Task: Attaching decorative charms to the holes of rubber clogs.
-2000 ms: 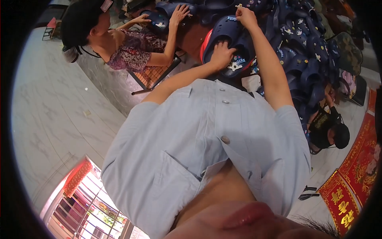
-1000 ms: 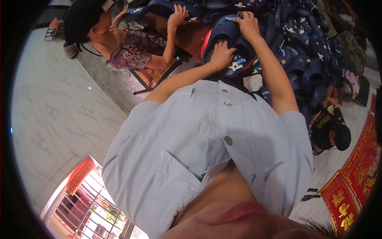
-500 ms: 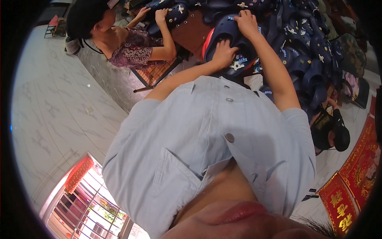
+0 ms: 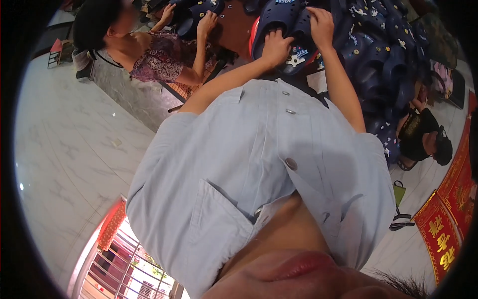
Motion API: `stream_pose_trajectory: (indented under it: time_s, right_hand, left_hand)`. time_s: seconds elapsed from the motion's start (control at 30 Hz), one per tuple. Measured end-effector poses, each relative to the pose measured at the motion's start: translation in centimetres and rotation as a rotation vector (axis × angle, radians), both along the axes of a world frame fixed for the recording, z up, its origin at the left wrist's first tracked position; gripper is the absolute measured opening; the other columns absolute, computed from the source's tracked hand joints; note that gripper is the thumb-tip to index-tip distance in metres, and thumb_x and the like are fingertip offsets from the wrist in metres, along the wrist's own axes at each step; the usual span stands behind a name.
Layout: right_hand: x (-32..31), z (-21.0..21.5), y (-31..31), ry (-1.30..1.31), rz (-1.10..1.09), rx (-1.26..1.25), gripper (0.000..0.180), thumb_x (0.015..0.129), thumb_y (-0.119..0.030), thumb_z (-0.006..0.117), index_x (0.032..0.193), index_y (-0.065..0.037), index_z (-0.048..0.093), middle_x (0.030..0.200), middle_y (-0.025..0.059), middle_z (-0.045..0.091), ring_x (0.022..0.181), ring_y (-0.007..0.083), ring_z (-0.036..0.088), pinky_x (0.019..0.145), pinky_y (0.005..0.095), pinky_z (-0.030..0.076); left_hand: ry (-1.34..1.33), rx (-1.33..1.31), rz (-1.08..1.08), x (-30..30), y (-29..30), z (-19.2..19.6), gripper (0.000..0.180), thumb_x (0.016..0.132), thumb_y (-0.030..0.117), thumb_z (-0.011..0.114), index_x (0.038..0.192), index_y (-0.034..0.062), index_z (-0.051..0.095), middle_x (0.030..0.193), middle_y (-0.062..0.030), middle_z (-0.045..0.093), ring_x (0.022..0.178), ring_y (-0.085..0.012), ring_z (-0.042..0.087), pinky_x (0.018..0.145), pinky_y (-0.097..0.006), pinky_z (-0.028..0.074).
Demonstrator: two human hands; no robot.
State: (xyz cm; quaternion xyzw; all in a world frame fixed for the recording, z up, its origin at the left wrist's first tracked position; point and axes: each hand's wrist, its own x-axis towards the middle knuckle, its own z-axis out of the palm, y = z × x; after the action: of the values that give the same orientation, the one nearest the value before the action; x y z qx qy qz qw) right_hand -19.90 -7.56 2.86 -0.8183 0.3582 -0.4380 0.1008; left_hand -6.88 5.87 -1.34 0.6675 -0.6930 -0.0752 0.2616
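Note:
A pair of navy clogs [image 4: 275, 17] with holed toes lies in front of me at the top of the view, a red edge showing along its left side. My left hand [image 4: 277, 49] has its fingers bent into the opening of the left clog, gripping it. White and blue charms [image 4: 297, 59] sit just right of that hand. My right hand [image 4: 322, 26] rests over the toe of the other clog, fingers bent and close together. Whatever its fingertips may pinch is too small to make out.
Many navy clogs with charms [image 4: 368, 60] are heaped on the right. A white piece of paper [image 4: 317, 81] lies near my right forearm. At left, a person in a patterned top [image 4: 159, 60] handles other clogs over a brown surface [image 4: 235, 22]. Another person [image 4: 420, 130] sits far right.
My right hand has shifted slightly right and its fingers point more downward onto the clog. The whole view has tilted, moving the clogs upward. My left hand stays in the clog opening.

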Motion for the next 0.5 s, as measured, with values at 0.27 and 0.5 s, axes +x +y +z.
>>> stream_pose_trajectory:
  time_s: [0.27, 0.5]
  right_hand:
    - [-6.2, -0.5, 8.4, -0.066, -0.181, 0.223, 0.018, 0.082, -0.004, 0.056, 0.095, -0.007, 0.067, 0.09, 0.0085, 0.065, 0.089, 0.0269, 0.058, 0.08, 0.0354, 0.045]
    - [-9.7, -3.2, 11.7, -0.05, -0.331, 0.335, 0.018, 0.083, -0.005, 0.056, 0.096, -0.007, 0.068, 0.092, 0.0082, 0.065, 0.089, 0.0262, 0.058, 0.081, 0.0349, 0.045]
  left_hand:
    - [-0.031, 0.039, -0.059, 0.6, 0.0, 1.1, 0.036, 0.075, 0.018, 0.065, 0.111, 0.0201, 0.065, 0.113, -0.0227, 0.05, 0.108, -0.0396, 0.046, 0.091, -0.049, 0.039]
    - [-0.237, -0.064, -0.199, 0.9, 2.3, 7.2, 0.041, 0.072, 0.017, 0.066, 0.113, 0.0161, 0.061, 0.106, -0.0197, 0.052, 0.101, -0.0378, 0.052, 0.08, -0.045, 0.046]
